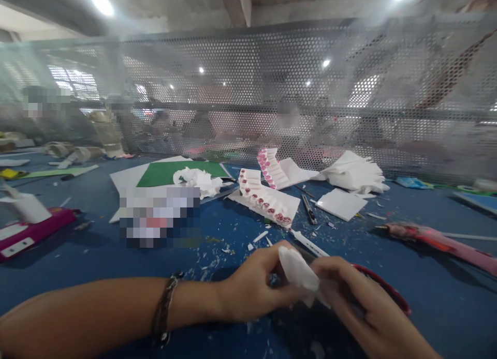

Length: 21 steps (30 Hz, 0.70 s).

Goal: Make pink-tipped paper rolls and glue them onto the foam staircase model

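Observation:
My left hand (248, 286) is closed, thumb and fingers pinching a small folded piece of white tissue (298, 268). From the other side my right hand (361, 302) grips the same piece, its fingers slightly blurred. A dark red loop (388, 286) lies partly hidden behind the right hand. Just beyond the hands, a white strip with dark markings (309, 243) rests on the blue table (217, 307). Farther off is a white card (267, 201) bearing pleated white strips with dark red tips, and behind it another card (277, 170) with pink-tipped ones.
A glue gun (438, 240) lies right, near a white square pad (341, 204) and stacked white tissue (355, 170). A box cutter (309, 209) sits among paper scraps. Crumpled tissue (200, 180) rests on green card (163, 174). A magenta object (42, 232) is left; perforated metal screen (248, 90) behind.

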Tool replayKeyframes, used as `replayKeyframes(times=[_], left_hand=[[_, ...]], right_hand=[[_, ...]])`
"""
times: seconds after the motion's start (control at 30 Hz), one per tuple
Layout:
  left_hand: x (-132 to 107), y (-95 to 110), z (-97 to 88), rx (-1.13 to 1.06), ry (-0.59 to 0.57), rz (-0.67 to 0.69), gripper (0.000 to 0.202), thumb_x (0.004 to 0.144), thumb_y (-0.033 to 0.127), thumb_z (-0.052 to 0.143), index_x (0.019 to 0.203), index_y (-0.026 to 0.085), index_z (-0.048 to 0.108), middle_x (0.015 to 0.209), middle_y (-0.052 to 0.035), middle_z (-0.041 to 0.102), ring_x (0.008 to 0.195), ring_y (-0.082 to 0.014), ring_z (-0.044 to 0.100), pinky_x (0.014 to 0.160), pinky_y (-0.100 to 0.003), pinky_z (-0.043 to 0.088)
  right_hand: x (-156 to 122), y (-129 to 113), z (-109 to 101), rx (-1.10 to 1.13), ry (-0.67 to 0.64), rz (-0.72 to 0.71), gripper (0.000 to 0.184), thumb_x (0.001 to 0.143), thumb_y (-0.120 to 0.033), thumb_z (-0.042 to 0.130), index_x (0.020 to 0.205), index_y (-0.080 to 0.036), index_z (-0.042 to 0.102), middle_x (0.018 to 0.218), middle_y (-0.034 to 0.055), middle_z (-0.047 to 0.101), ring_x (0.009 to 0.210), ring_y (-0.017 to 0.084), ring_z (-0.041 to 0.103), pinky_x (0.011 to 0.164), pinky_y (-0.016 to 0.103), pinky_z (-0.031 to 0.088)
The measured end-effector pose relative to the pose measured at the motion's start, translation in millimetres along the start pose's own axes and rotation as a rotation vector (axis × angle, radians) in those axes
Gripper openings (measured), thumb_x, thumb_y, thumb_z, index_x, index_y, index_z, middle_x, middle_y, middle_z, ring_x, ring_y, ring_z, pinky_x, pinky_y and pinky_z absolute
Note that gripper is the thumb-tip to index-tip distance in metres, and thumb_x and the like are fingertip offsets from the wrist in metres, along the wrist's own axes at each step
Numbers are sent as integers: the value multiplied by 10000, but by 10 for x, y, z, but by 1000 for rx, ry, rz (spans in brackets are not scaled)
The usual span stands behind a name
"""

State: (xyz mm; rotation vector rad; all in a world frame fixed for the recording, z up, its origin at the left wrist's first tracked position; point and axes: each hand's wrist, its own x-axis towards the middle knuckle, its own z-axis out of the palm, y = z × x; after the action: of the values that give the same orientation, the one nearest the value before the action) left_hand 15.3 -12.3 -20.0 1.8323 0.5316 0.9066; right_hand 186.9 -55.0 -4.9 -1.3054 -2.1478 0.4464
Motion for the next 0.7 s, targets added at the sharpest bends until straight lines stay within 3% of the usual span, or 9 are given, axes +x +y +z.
replayKeyframes(times=[0.1, 0.27, 0.33, 0.43, 0.53, 0.63, 0.7], left_hand=[[-9, 9, -8, 35, 9, 3, 246, 661, 224, 554, 887, 147, 500, 760, -14, 502, 622, -97, 451, 597, -217, 412], [-7, 20, -7, -8, -141, 99, 117, 694, 217, 490, 768, 128, 507, 712, -35, 522, 647, -116, 467, 647, -238, 425], [-14, 12, -2, 6, -108, 103, 120, 693, 196, 487, 793, 133, 506, 723, -35, 523, 655, -117, 464, 667, -242, 425], [-42, -5, -13, -15, -45, 56, 272, 654, 223, 552, 905, 151, 478, 717, -13, 496, 626, -105, 444, 610, -221, 413], [-67, 3, -47, -158, -121, -28, 446, 614, 355, 617, 968, 159, 429, 732, -4, 461, 605, -94, 423, 534, -194, 372], [-69, 32, -63, -316, -126, -99, 559, 596, 554, 585, 952, 157, 419, 733, -3, 442, 605, -94, 422, 516, -191, 356], [-58, 45, -51, -333, -77, -126, 525, 603, 556, 579, 907, 154, 433, 703, 7, 436, 588, -88, 412, 517, -194, 358]], right_hand=[[6, 22, -27, 121, 67, 81, 199, 843, -316, 319, 824, -226, 496, 716, 10, 555, 624, 109, 537, 548, 172, 466], [40, 52, -62, 400, 133, 253, 230, 814, -425, 363, 783, -219, 462, 603, -29, 464, 508, 86, 456, 450, 155, 425], [41, 54, -65, 445, 182, 288, 234, 800, -439, 381, 789, -219, 458, 603, -32, 471, 499, 83, 452, 441, 155, 420], [20, 48, -66, 351, 151, 240, 225, 810, -425, 378, 864, -225, 467, 622, -26, 514, 517, 88, 482, 455, 154, 424], [-5, 26, -59, 242, 106, 161, 223, 815, -389, 391, 940, -220, 465, 635, -15, 550, 530, 97, 516, 466, 158, 433], [-6, 15, -48, 208, 158, 137, 214, 808, -369, 411, 941, -213, 475, 655, -5, 568, 530, 96, 531, 465, 153, 440], [4, 26, -45, 195, 212, 126, 195, 804, -357, 423, 927, -218, 482, 666, -7, 566, 543, 91, 537, 484, 146, 450]])
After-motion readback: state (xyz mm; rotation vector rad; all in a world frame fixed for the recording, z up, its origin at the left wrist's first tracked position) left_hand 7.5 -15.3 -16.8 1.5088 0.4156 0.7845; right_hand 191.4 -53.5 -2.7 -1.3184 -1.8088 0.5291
